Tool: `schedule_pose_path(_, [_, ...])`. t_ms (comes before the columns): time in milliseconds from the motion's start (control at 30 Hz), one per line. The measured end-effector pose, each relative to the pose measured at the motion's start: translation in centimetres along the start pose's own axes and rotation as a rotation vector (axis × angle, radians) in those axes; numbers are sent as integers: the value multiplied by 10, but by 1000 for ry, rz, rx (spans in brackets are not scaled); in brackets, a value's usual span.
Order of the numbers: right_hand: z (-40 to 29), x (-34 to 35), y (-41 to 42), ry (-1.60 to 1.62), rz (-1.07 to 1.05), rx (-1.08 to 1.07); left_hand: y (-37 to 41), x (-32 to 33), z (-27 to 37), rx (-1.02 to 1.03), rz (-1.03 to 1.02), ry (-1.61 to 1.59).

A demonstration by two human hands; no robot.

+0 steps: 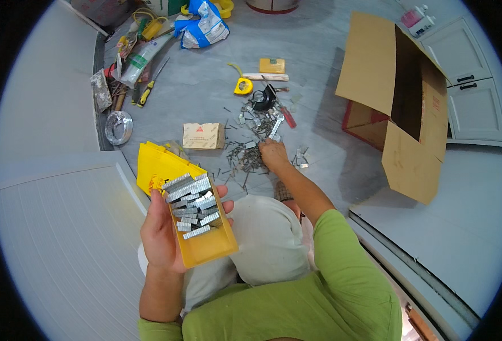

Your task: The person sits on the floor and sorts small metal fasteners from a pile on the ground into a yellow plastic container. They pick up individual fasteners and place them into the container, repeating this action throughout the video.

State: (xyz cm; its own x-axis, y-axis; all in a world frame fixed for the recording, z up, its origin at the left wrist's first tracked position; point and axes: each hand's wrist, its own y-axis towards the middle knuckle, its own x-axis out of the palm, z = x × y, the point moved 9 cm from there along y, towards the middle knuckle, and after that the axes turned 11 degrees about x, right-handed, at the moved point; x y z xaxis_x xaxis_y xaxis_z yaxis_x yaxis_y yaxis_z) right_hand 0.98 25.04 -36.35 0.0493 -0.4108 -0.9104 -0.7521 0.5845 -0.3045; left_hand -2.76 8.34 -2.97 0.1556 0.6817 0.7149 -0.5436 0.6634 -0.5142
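My left hand (161, 230) holds a shallow yellow plastic box (210, 251) tilted above my lap. Strips of metal staples (193, 204) lie jumbled over most of it, with bare plastic at the near end. On the floor, my right hand (273, 154) reaches down to a pile of loose nails or screws (251, 155). Its fingertips are turned away and hidden, so whether they pinch anything is unclear. Just beyond it lies an open-end wrench (276, 127). More small metal pieces (303, 157) lie right of this hand.
A small cardboard box (202, 136) and yellow bag (166, 166) lie left of the pile. Beyond it are a tape measure (243, 86), a black round part (264, 99) and a red-handled screwdriver (289, 118). A large open carton (366, 64) stands right; tools (146, 93) lie far left.
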Motion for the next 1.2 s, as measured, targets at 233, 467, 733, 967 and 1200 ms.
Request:
schedule_pose_path(233, [-27,19,31,-126,-7,36,4,-3,7,-20,-96,-94])
schedule_pose_path(467, [-28,26,38,-152,-46,-2,8,-4,5,-41,-81,-70])
schedule_pose_path(733, [0,-7,18,381,44,177,9,3,-1,-41,-121,-85])
schedule_pose_path(967, [16,-61,-35,1083,-255,223,6,11,-11,-10,-171,-19])
schedule_pose_path(1200, [-19,-240,-111,1152,-128,-9,9,5,-23,1,-211,30])
